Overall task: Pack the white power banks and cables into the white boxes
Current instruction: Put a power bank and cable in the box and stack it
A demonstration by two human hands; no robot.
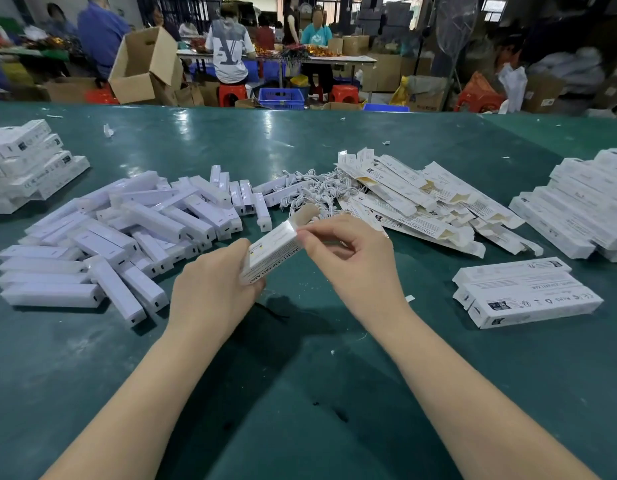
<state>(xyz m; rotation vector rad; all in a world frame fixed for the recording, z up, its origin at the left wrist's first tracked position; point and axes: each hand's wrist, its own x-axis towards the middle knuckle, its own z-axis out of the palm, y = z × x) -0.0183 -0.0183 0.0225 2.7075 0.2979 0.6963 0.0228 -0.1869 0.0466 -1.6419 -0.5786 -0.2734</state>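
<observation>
My left hand [213, 285] grips the lower end of a white box [270, 252] held above the green table [300, 375]. At the box's upper end, the fingers of my right hand [348, 251] pinch by the open brown-lined flap [305, 213]. A heap of white power banks [127, 230] lies to the left. White cables [317, 194] are tangled in the middle behind the box. Flat unfolded white boxes [428, 206] are spread to the right of the cables.
Packed boxes are stacked at the far left [26, 164], far right [584, 209] and near right [521, 292]. Small paper scraps [107, 130] dot the table. Beyond the table, people sit among cardboard cartons [144, 64], red stools and blue crates.
</observation>
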